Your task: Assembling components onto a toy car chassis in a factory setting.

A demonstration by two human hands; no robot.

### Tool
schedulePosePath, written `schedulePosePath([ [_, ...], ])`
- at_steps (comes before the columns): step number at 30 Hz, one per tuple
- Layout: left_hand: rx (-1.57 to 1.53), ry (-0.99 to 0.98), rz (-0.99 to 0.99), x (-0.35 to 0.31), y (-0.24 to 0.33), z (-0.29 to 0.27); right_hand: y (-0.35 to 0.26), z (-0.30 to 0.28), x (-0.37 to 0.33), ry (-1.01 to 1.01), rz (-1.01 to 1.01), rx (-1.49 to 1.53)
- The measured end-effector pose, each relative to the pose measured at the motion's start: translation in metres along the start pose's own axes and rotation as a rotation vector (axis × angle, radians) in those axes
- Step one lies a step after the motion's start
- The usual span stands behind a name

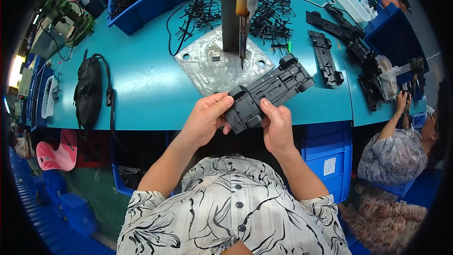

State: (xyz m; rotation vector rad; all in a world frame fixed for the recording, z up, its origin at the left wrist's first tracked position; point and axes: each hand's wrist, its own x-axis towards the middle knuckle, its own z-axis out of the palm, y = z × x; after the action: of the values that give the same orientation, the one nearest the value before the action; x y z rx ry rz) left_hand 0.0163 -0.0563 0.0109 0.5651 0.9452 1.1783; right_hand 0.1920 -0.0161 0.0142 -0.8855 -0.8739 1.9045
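Left hand and right hand both pinching one black plastic chassis, on the near side of the metal plate and covering its near-right edge in this view. Left thumb lies on top at the near-left end, some of that hand's fingers curled under; right thumb presses close to the near edge around mid-length, its other fingers mostly hidden. Two-point grip probably keeps the part from twisting; far end sticks out free, detailed face up, likely so it stays easy to look at.

Metal plate lies on the teal worktop, carrying an upright post. Pointed iron hangs at the post, tip down over the plate, presumably fixed there so neither hand has to hold it. Tip touching plate or not: can't tell.

Small black parts lie loose just beyond the plate, apparently for short reach; blue bin full of similar-looking black pieces beyond-left of it. Similar chassis lies right of the plate, near a stack, likely grouped by kind. Black bag well left of the plate, seemingly out of the way.
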Motion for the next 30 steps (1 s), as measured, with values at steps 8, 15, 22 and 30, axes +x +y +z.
schedulePosePath([
  [8,0.015,0.063,0.032,0.006,0.008,-0.015,0.007,0.012,0.02,-0.054,0.026,0.017],
  [15,0.053,0.089,0.094,0.023,0.014,-0.015,0.001,0.018,0.028,-0.021,0.005,-0.009],
  [22,0.051,0.107,0.154,0.029,0.02,-0.009,-0.006,0.022,0.031,-0.01,-0.03,-0.02],
  [30,0.018,0.113,0.147,0.028,0.023,-0.01,-0.007,0.025,0.033,-0.02,-0.034,-0.026],
])
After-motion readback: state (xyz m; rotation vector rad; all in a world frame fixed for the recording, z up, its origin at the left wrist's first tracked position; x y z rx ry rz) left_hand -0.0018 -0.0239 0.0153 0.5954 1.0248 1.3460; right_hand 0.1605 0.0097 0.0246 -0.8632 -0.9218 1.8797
